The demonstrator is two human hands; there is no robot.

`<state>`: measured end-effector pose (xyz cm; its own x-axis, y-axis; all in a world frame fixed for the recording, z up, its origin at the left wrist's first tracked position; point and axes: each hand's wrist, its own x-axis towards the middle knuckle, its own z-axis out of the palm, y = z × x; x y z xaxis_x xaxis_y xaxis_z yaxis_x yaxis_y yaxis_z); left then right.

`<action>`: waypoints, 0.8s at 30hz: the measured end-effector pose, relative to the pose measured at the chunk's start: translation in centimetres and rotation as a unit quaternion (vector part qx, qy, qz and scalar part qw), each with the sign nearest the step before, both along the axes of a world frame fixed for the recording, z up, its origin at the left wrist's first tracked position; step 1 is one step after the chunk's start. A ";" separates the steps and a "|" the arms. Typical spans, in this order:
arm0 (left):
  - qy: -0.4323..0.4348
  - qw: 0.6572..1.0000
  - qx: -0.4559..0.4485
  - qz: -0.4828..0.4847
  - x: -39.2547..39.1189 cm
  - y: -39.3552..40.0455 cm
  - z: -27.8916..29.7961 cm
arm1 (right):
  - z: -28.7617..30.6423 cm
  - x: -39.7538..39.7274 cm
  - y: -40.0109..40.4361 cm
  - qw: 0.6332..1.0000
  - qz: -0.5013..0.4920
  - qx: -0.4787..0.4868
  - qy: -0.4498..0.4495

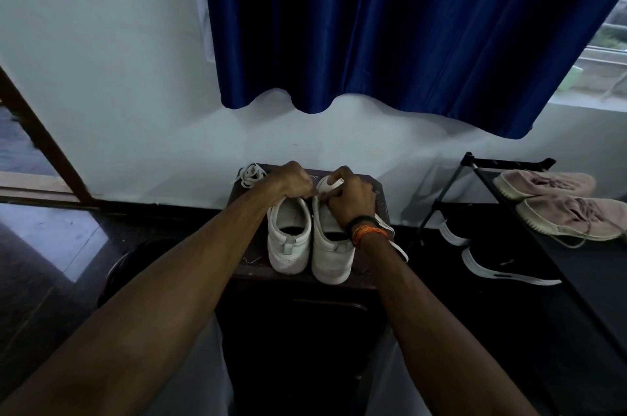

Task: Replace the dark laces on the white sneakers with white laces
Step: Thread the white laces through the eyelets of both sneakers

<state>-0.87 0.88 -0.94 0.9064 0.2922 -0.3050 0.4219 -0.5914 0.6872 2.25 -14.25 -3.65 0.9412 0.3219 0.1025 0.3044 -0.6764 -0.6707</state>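
- Two hands block my view of the front of both sneakers, so I cannot see the eyelets or any dark lace.
- My left hand [294, 179] is curled into a fist over the toe end of the left sneaker [289, 235]; it seems to pinch something small at its fingertips, but the dim light leaves me unsure.
- My right hand [347, 196] is curled too, its fingers pinching at the tongue area of the right sneaker [330, 246]; a dark band and an orange thread sit on that wrist.
- Both forearms reach straight forward from the bottom corners and meet over the shoes.
- Both white sneakers stand side by side, heels toward me, on a small dark stool [378, 198] against the wall.
- One white lace [250, 174] lies bunched at the stool's far left corner; another white strip [395, 240] trails off the right edge beside my wrist.
- To the right, a black rack [475, 166] holds pink shoes [543, 183] and black ones [505, 268].
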 end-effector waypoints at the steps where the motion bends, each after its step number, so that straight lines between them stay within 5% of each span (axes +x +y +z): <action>1: -0.006 1.000 0.020 -0.014 0.0 -0.1 0.0 | -0.1 0.0 0.0 1.000 0.003 0.006 0.004; 8: -0.060 0.983 0.140 -0.101 0.1 -0.5 -0.6 | -0.7 0.4 -0.2 0.999 0.027 0.025 -0.004; 24: -0.066 0.962 0.212 -0.159 0.2 -0.3 -0.1 | -1.5 0.6 -0.9 0.998 0.017 0.057 -0.011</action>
